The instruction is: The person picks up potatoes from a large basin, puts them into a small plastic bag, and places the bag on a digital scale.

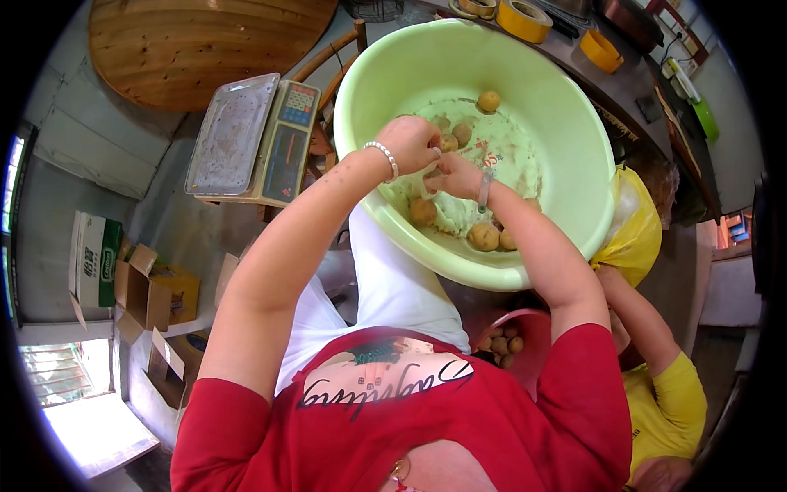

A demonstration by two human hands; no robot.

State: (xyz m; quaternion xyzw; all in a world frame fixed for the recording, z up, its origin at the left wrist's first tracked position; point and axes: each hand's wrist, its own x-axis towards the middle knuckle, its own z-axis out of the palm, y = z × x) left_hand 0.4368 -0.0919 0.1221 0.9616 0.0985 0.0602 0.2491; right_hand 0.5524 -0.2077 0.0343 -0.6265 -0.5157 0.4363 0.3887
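Observation:
Both hands meet over the near left part of a large light-green plastic tub [553, 123]. My left hand [409, 144], with a beaded bracelet at the wrist, has its fingers bent close to a small pale, translucent piece [430, 178], perhaps thin plastic. Beside it, my right hand [458, 175], wearing a clear bangle, pinches at the same piece; which fingers hold it is partly hidden. Several potatoes lie in the dirty tub: one at the far side [489, 101], others just beyond the hands [462, 133], one below them [423, 212] and more near the front wall [483, 236].
A digital scale [289, 141] with a metal tray stands left of the tub. Tape rolls [524, 19] lie on the dark counter behind. At right, a person in yellow [664, 400] reaches towards a yellow plastic bag [633, 221]. A red bucket [535, 344] holds potatoes below; cardboard boxes [138, 289] stand left.

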